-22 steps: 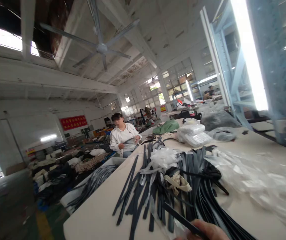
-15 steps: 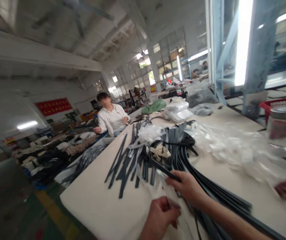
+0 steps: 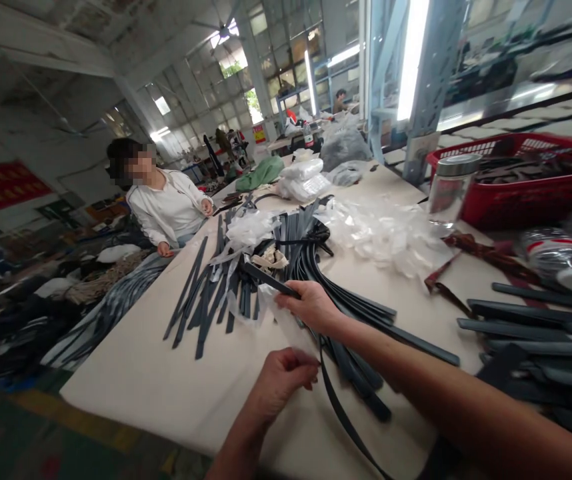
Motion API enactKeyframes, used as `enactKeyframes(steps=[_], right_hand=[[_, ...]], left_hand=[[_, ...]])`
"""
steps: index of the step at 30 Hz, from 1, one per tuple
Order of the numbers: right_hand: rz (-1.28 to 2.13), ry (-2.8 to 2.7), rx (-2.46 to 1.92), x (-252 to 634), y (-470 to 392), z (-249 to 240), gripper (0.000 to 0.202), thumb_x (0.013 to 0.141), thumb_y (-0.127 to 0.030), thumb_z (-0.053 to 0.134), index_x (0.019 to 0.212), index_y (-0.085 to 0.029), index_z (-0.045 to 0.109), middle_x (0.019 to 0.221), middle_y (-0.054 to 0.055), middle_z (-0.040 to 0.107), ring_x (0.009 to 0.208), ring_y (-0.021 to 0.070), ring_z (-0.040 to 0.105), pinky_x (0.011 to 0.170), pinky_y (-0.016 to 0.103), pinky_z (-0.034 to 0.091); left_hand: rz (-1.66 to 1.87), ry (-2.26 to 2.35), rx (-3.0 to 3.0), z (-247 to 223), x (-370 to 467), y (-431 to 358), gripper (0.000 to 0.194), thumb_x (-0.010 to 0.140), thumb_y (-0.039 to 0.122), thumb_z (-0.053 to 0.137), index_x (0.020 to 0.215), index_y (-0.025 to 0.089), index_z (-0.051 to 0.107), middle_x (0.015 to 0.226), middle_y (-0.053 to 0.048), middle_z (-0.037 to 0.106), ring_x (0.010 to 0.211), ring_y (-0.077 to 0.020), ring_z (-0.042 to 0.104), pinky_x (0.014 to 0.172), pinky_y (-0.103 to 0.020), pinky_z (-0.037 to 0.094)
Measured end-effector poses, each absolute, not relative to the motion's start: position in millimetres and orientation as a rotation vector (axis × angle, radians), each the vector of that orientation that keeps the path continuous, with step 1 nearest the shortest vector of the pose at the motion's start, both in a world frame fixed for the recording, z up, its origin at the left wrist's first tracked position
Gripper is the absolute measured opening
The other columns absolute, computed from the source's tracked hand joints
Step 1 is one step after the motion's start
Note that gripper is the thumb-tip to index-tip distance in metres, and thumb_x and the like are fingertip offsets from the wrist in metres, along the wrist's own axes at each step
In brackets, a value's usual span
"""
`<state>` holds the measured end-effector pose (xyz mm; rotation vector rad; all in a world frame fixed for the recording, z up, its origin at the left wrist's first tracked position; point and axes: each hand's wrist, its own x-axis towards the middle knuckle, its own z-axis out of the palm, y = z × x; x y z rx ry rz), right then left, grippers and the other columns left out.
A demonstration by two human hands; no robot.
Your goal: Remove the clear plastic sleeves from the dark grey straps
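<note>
My right hand [image 3: 311, 307] is closed round a dark strap [image 3: 271, 279], whose far end points toward the pile on the table. Below and left of it, my left hand [image 3: 283, 379] pinches the edge of a clear plastic bag [image 3: 293, 333] that reaches up beneath the right hand. Dark straps [image 3: 206, 307] lie fanned out left of the hands, and a long curved bundle [image 3: 346, 293] runs behind and below my right forearm. Crumpled plastic [image 3: 251, 228] and a cream scrap [image 3: 270, 257] rest on the straps.
A person [image 3: 166, 200] in white stands beyond the left table edge. Plastic bags [image 3: 386, 237], a glass jar [image 3: 451, 190], a red basket [image 3: 526, 193], a plastic bottle [image 3: 563, 257] and more dark straps [image 3: 541, 340] occupy the right side of the white table [image 3: 141, 373].
The view has swung right and down, showing the basket, bottle and right-hand straps more fully. Both hands keep their grips. The person's hands have come lower.
</note>
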<state>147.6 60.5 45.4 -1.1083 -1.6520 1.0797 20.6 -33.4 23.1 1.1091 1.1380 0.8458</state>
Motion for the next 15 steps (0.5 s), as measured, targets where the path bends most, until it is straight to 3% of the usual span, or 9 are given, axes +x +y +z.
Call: enactKeyframes(steps=[5, 10, 12, 15], right_hand=[[1.046, -1.679, -1.101, 147, 62, 43, 0.02, 0.08, -0.034, 0.058, 0.072, -0.017, 0.064, 0.056, -0.006, 0.05, 0.053, 0.0087, 0.044, 0.053, 0.02, 0.031], [0.988, -1.718, -1.075, 146, 61, 44, 0.023, 0.081, -0.034, 0.055, 0.066, -0.017, 0.06, 0.054, -0.005, 0.045, 0.051, 0.0093, 0.039, 0.051, 0.021, 0.029], [0.976, -1.723, -1.066, 146, 62, 44, 0.026, 0.082, -0.036, 0.053, 0.065, -0.017, 0.058, 0.054, -0.005, 0.044, 0.052, 0.0099, 0.039, 0.05, 0.021, 0.029], [0.978, -1.725, -1.073, 146, 63, 44, 0.029, 0.082, -0.04, 0.051, 0.065, -0.017, 0.056, 0.054, -0.005, 0.043, 0.051, 0.0103, 0.038, 0.049, 0.021, 0.029]], left_hand=[[0.779, 1.121, 1.146, 24, 14, -31, 0.017, 0.073, 0.023, 0.066, 0.08, 0.011, 0.075, 0.062, -0.005, 0.067, 0.059, -0.0171, 0.054, 0.063, -0.03, 0.04], [0.813, 1.05, 1.089, 14, 9, -28, 0.036, 0.079, 0.039, 0.057, 0.081, 0.007, 0.074, 0.069, -0.011, 0.07, 0.061, -0.0182, 0.06, 0.066, -0.032, 0.046], [0.826, 1.025, 1.067, 7, 8, -23, 0.039, 0.076, 0.042, 0.06, 0.081, 0.006, 0.073, 0.07, -0.012, 0.07, 0.061, -0.0179, 0.061, 0.066, -0.032, 0.048], [0.832, 1.048, 1.06, -4, 8, -17, 0.033, 0.067, 0.034, 0.065, 0.086, 0.007, 0.07, 0.062, -0.008, 0.069, 0.051, -0.0147, 0.059, 0.058, -0.028, 0.046]])
